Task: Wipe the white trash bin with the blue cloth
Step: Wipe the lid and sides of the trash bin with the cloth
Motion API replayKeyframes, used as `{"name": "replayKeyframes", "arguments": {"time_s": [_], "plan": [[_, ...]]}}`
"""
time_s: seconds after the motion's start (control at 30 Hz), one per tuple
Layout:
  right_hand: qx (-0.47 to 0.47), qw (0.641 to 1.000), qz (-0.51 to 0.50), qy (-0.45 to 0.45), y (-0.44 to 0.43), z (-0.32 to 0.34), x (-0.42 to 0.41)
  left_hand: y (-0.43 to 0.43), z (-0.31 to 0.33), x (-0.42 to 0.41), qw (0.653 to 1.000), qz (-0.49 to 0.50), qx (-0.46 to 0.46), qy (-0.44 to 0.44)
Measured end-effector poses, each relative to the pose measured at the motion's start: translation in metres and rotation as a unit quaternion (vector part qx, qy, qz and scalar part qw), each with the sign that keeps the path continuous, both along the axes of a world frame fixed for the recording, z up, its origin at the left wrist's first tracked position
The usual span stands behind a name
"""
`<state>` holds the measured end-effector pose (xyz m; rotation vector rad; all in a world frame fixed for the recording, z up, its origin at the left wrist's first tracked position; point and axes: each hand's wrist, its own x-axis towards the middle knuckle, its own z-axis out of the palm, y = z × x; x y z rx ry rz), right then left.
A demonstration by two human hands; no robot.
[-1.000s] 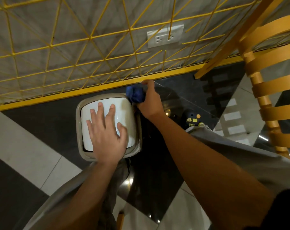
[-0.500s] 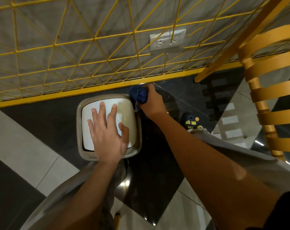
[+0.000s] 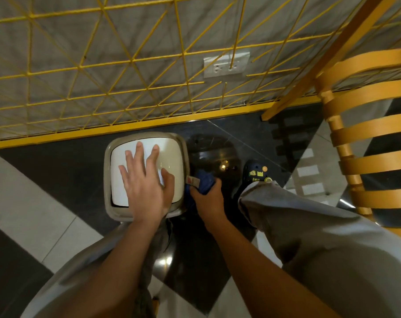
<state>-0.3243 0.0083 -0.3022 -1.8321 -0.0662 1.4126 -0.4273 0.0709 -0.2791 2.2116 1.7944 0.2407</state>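
The white trash bin [image 3: 123,161] stands on the floor below me, seen from above, with a white lid inside a grey rim. My left hand [image 3: 146,187] lies flat on the lid, fingers spread, holding nothing. My right hand [image 3: 208,198] is closed around the bunched blue cloth [image 3: 203,182], pressed against the bin's right side near its front corner. A small red and white tag on the cloth shows beside the rim. The bin's side walls are hidden from this angle.
A yellow metal grid fence [image 3: 130,65] runs along the wall just behind the bin, with a wall socket [image 3: 226,66] behind it. An orange slatted chair [image 3: 367,138] stands at the right. My grey trouser legs and dark shoe [image 3: 255,174] are on the glossy black-and-white floor.
My right hand has slid the blue cloth from the bin's far right corner down along its right side toward me. My left hand stays on the lid.
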Motion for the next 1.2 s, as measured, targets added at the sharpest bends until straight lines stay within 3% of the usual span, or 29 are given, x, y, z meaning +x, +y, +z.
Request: {"name": "replayKeyframes", "arguments": {"time_s": [0.2, 0.33, 0.4, 0.5, 0.57, 0.7, 0.83, 1.0, 1.2], "plan": [[-0.028, 0.999, -0.025, 0.037, -0.035, -0.006, -0.032, 0.001, 0.001, 0.0, 1.0, 0.003, -0.007, 0.005], [-0.107, 0.97, -0.085, 0.203, -0.062, -0.015, -0.061, 0.0, 0.004, 0.003, 0.999, 0.013, -0.019, -0.042], [-0.106, 0.959, -0.119, 0.236, -0.07, -0.017, -0.062, -0.001, 0.006, 0.004, 0.995, 0.04, -0.035, -0.09], [-0.075, 0.931, -0.164, 0.318, -0.072, -0.014, -0.049, 0.004, 0.013, 0.004, 0.983, 0.093, -0.068, -0.143], [-0.022, 0.904, -0.155, 0.398, -0.069, -0.008, -0.044, 0.014, 0.019, 0.003, 0.98, 0.11, -0.072, -0.146], [0.033, 0.882, -0.114, 0.455, -0.064, -0.004, -0.046, 0.043, 0.029, -0.008, 0.978, 0.107, -0.074, -0.163], [0.053, 0.873, -0.122, 0.469, -0.06, 0.003, -0.045, 0.085, 0.03, -0.024, 0.974, 0.128, -0.127, -0.14], [0.042, 0.903, -0.112, 0.412, -0.045, 0.006, -0.02, 0.107, 0.026, -0.037, 0.962, 0.098, -0.241, -0.084], [0.041, 0.934, -0.142, 0.325, -0.017, -0.006, 0.027, 0.1, 0.023, -0.042, 0.952, 0.097, -0.268, -0.112]]}}
